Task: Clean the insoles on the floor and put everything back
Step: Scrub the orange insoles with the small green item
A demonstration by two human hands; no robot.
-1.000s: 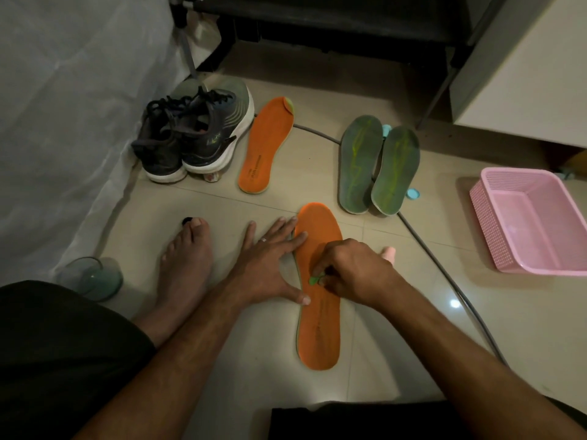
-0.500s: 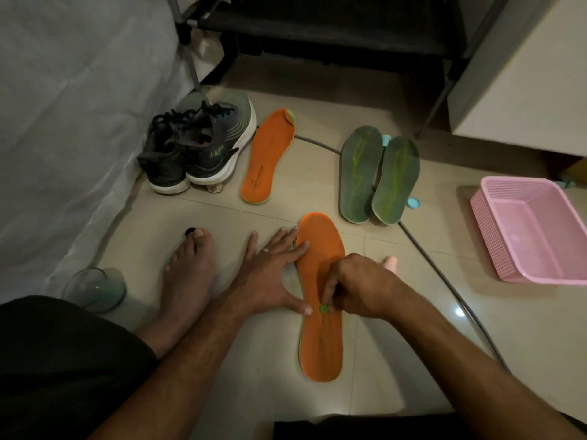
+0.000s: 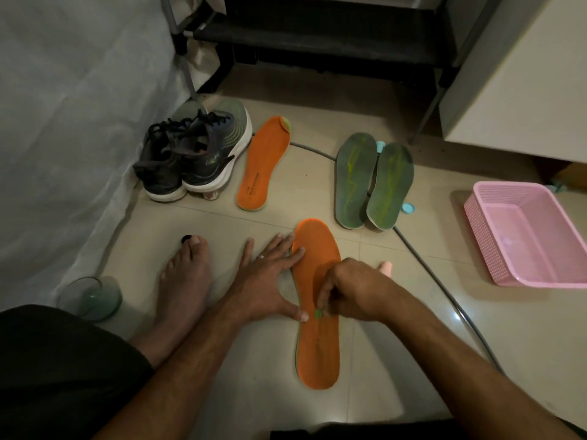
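Orange insole (image 3: 317, 350) lengthwise, toe away | left hand (image 3: 265, 281) flat | right hand (image 3: 352, 290) pinching green bit (image 3: 318, 313)

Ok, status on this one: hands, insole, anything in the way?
Left hand flat, pinning near orange insole. Right hand pinching small green tool against it. Grey cable beside, not obstructing.

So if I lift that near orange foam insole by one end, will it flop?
Probably: the near orange foam insole looks thin and flat, so likely bendy and light. The left hand pinning it suggests it slides on the glossy tile floor.
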